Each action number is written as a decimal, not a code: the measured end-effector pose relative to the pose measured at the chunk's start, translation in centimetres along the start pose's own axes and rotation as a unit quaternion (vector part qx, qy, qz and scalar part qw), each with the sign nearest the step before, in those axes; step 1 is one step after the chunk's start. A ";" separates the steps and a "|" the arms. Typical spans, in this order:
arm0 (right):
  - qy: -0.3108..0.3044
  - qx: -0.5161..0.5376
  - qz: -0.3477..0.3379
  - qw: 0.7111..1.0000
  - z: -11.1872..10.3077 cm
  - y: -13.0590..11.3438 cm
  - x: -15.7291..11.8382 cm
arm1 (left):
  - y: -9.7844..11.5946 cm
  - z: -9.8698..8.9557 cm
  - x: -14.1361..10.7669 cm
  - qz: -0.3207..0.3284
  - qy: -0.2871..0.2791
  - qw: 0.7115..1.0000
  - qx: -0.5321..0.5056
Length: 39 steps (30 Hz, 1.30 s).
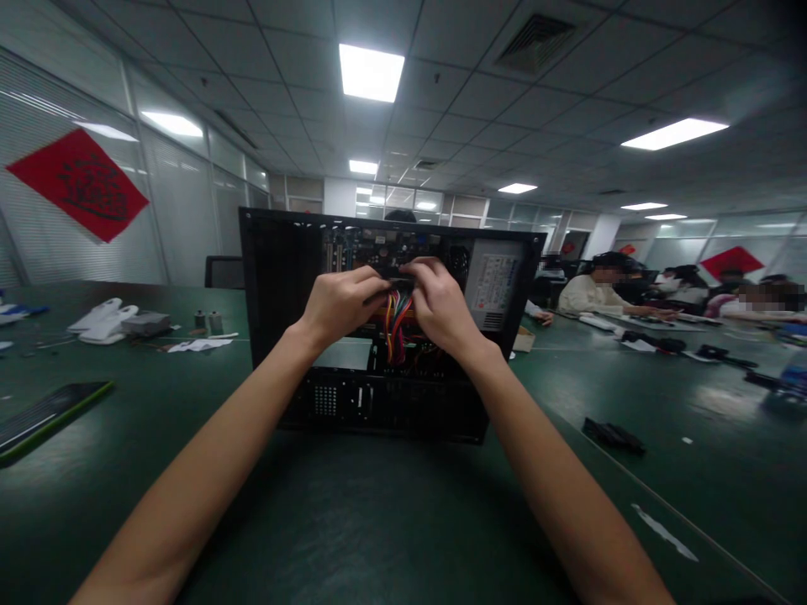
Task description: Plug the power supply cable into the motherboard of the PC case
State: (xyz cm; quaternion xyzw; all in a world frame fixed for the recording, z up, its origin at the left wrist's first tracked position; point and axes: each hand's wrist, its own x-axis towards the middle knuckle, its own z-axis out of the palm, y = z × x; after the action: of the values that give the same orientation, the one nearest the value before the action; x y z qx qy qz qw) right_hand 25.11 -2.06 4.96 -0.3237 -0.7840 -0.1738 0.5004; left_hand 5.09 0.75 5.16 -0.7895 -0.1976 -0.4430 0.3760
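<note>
An open black computer case (384,407) stands on the table in front of me, its inside facing me. Both of my hands reach in at the motherboard (382,241). My left hand (344,304) is closed with its fingertips pressed together; my right hand (441,302) is closed likewise, just across from it. A small dark part lies between the fingertips, too hidden to name. Below them hangs a bundle of coloured power cables (396,328). The power supply (498,281), with a white label, sits at the right of the case.
On the green table (353,512), a keyboard (47,416) lies at the left. Behind it are a white plastic bag (97,321) and a grey box (146,323). To the right lies a black cloth-like item (613,436). Several people sit farther right.
</note>
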 end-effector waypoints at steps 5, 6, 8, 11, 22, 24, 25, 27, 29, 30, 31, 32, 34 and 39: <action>-0.137 -0.194 -0.034 0.971 0.6 -0.6 -0.4 | -0.8 1.3 -0.8 -0.068 -0.051 0.996 -0.031; -0.168 -0.218 -0.021 0.961 0.8 -0.8 -0.5 | -1.0 1.6 -1.0 -0.083 -0.075 0.993 -0.045; -0.224 -0.257 0.008 0.940 1.5 -0.9 -0.6 | -1.2 2.2 -1.3 -0.106 -0.140 0.982 -0.067; -0.286 -0.299 0.029 0.910 2.6 -0.6 -1.3 | -1.3 3.3 -2.0 -0.123 -0.256 0.957 -0.067; -0.388 -0.260 0.060 0.882 3.5 2.3 -4.2 | -0.7 6.8 -4.2 -0.104 -0.403 0.909 -0.033; -0.389 -0.249 0.066 0.884 3.6 2.4 -4.2 | -0.6 6.9 -4.0 -0.086 -0.413 0.906 -0.018; -0.392 -0.247 0.069 0.883 3.7 2.4 -4.2 | -0.5 6.9 -3.9 -0.078 -0.419 0.905 -0.012; -0.397 -0.244 0.074 0.881 3.9 2.5 -4.2 | -0.4 6.9 -3.7 -0.065 -0.425 0.903 -0.008; -0.396 -0.242 0.076 0.883 4.1 2.6 -4.3 | -0.1 6.8 -3.5 -0.062 -0.426 0.902 -0.010; -0.393 -0.241 0.075 0.884 4.1 2.7 -4.3 | 0.0 6.8 -3.4 -0.062 -0.427 0.902 -0.010; -0.391 -0.239 0.073 0.886 4.1 2.7 -4.4 | 0.2 6.7 -3.3 -0.063 -0.430 0.900 -0.009; -0.390 -0.237 0.072 0.887 4.1 2.8 -4.4 | 0.3 6.7 -3.2 -0.064 -0.435 0.898 -0.007; -0.391 -0.231 0.073 0.888 4.2 2.8 -4.5 | 0.5 6.6 -3.1 -0.067 -0.443 0.894 -0.004; -0.392 -0.219 0.078 0.890 4.4 3.1 -4.5 | 0.8 6.7 -2.9 -0.073 -0.445 0.892 0.000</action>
State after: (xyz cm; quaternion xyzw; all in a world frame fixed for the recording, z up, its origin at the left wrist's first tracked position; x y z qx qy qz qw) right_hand 25.56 1.28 -1.11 -0.5271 -0.8307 -0.1601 0.0812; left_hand 7.71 5.42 0.19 -0.8873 -0.4017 -0.0712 0.2152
